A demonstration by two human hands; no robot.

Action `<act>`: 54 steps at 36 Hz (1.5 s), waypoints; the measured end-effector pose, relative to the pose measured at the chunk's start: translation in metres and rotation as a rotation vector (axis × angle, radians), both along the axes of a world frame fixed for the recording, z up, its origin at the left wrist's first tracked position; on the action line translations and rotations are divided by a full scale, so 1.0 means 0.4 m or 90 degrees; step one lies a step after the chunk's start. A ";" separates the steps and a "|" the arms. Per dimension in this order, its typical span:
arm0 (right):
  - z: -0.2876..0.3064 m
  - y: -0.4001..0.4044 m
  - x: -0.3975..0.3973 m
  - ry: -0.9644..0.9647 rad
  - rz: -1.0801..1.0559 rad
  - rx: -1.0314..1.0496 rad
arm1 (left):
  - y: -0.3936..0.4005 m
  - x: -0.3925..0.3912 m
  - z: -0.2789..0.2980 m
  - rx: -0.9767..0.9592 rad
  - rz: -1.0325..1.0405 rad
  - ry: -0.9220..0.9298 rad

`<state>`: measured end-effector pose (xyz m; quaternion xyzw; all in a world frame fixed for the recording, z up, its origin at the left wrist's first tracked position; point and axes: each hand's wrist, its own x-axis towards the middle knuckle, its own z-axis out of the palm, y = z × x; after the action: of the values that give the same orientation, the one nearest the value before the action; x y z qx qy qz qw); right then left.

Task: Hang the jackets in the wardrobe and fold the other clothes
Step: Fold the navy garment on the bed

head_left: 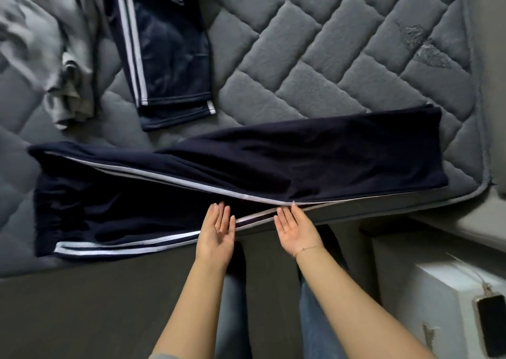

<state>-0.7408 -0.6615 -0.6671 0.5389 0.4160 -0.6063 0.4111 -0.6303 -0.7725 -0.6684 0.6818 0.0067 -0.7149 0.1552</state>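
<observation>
A crumpled grey garment [68, 90] lies at the far left of the quilted grey mattress [315, 57]. Just to its right, further back, a second pair of navy trousers with white side stripes [167, 65] lies flat, its hem pointing toward the person. Across the near edge of the mattress stretches the pair of navy track pants [246, 166], laid sideways with its gathered waistband at the left and its legs running off to the right; the white stripes cross near the middle of the near edge. The left hand [219, 230] hovers at that edge, palm turned inward, fingers straight and gripping nothing, its fingertips at the fabric. The right hand [295, 227], with a thin bracelet [304, 250] at the wrist, mirrors it just to the right, fingers likewise straight, fingertips at the striped seam. The two hands stand near each other but apart. At the far right, a dark phone [490, 323] rests on a white bedside unit [438, 298].
</observation>
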 end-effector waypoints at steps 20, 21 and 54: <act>0.000 -0.601 0.333 0.001 0.182 -0.103 | -0.716 0.321 0.051 -0.157 -0.037 0.073; -0.008 -0.617 0.330 0.000 0.178 -0.100 | -0.736 0.303 0.047 -0.144 -0.054 0.067; -0.026 -0.475 0.606 0.037 0.068 0.065 | -0.537 0.767 0.055 -0.089 0.000 0.094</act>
<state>-0.4985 -0.8515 -0.6776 0.5186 0.4861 -0.5769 0.4023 -0.3233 -0.9872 -0.6466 0.6147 -0.0318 -0.7620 0.2012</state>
